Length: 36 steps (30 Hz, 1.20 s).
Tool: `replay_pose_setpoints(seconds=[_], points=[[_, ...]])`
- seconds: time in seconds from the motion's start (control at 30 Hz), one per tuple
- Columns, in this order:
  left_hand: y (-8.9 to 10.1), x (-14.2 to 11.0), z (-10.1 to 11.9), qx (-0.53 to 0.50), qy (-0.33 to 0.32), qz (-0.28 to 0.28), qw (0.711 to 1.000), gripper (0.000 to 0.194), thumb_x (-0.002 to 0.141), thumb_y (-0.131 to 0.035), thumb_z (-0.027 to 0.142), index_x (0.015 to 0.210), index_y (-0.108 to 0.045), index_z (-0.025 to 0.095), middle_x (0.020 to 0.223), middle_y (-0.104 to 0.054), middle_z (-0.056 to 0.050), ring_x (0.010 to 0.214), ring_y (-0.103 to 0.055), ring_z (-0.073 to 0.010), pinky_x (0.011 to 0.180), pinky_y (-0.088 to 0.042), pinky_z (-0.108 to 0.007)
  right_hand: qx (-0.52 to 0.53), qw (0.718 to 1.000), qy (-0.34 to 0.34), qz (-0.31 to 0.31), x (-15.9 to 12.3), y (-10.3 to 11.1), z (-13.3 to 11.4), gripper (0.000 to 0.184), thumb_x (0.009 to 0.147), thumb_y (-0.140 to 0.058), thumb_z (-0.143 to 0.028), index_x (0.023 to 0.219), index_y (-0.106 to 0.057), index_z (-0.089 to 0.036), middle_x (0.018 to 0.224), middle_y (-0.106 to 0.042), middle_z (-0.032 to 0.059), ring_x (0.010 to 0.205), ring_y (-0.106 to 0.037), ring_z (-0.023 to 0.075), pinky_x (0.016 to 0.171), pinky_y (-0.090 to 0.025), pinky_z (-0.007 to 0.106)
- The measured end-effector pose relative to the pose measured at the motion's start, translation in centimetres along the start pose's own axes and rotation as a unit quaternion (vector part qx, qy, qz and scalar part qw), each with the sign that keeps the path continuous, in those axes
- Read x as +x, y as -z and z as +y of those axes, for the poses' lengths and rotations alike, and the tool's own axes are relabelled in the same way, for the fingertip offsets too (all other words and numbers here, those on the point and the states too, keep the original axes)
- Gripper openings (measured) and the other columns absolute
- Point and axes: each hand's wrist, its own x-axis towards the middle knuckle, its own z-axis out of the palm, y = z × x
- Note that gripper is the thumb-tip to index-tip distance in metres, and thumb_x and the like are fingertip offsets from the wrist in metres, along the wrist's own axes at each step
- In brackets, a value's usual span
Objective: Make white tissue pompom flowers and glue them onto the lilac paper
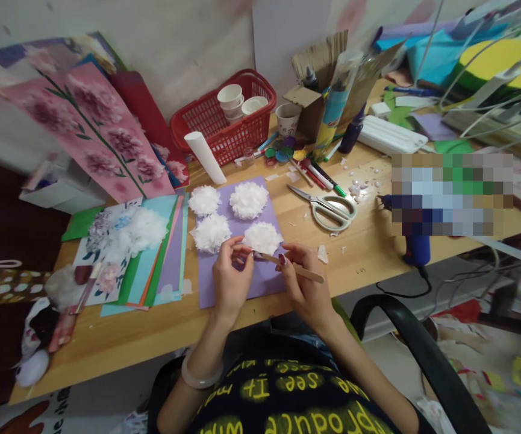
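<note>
Between the fingers of my right hand (305, 280) is a flat wooden craft stick (311, 275), slanting down to the right. My left hand (233, 274) is closed in a pinch near the stick's other end; whatever it pinches is too small to make out. Just beyond my fingertips sits a fluffy white flower-like puff (262, 237). Three similar puffs lie close by: one at far left (205, 200), one at far right (249, 200) and one at near left (212, 233). Under them is a purple sheet (260, 286), partly covered by my hands.
Scissors (327, 208) and several markers (318, 176) lie beyond my right hand. A blue glue gun (416, 247) stands at the table's right edge. Coloured paper (174, 247) and cotton (145, 232) are on the left. Behind are a white roll (206, 158) and a red basket (215, 141) with cups.
</note>
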Motion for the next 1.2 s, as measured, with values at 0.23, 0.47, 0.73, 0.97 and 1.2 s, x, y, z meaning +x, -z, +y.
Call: replay_pose_setpoints(seconds=[0.23,0.47,0.73,0.97,1.2], points=[[0.2,0.1,-0.1,0.011,0.005,-0.009,1.000,0.032,0.082,-0.063,0.011,0.113,-0.059,0.018,0.088,-0.069,-0.002,0.076,-0.064,-0.0134,0.071,-0.050,-0.025,-0.039,0.999,0.021,-0.006,0.7,-0.3,-0.4,0.020,0.097,-0.047,-0.024,0.117,-0.050,-0.024,0.087,-0.065,0.0041,0.078,-0.065,0.0212,0.072,-0.050,0.040],[2.7,-0.6,-0.8,0.097,-0.050,-0.026,0.994,0.024,0.083,-0.056,0.006,0.099,-0.065,0.020,0.092,-0.071,-0.004,0.085,-0.065,-0.0179,0.076,-0.051,-0.030,-0.106,0.993,0.050,0.007,1.5,-1.0,-1.7,0.020,0.096,-0.046,-0.020,0.116,-0.052,-0.023,0.087,-0.065,0.0041,0.077,-0.065,0.0207,0.074,-0.047,0.041],[4.2,-1.7,-2.0,0.134,-0.065,-0.072,0.986,0.025,0.084,-0.056,0.005,0.096,-0.069,0.022,0.102,-0.074,-0.007,0.102,-0.065,-0.0252,0.093,-0.050,-0.042,-0.109,0.994,0.011,0.017,1.6,-1.8,-1.9,0.019,0.096,-0.048,-0.023,0.114,-0.053,-0.023,0.082,-0.062,0.0022,0.074,-0.064,0.0206,0.073,-0.048,0.042],[4.3,-1.5,-1.7,0.109,-0.061,-0.083,0.989,0.024,0.082,-0.057,0.005,0.093,-0.070,0.023,0.103,-0.073,-0.007,0.103,-0.064,-0.0262,0.093,-0.050,-0.042,-0.007,0.993,-0.036,0.116,0.6,-0.3,-3.0,0.016,0.093,-0.055,-0.027,0.109,-0.056,-0.025,0.081,-0.061,-0.0013,0.063,-0.065,0.0149,0.056,-0.053,0.030],[4.7,-1.9,-0.4,0.018,-0.043,-0.061,0.997,0.011,0.086,-0.064,0.017,0.092,-0.071,0.023,0.097,-0.073,-0.005,0.094,-0.066,-0.0214,0.086,-0.052,-0.035,0.084,0.981,-0.069,0.159,0.4,0.6,-4.1,0.011,0.092,-0.060,-0.031,0.100,-0.059,-0.024,0.066,-0.059,-0.0044,0.053,-0.059,0.0132,0.052,-0.049,0.027]])
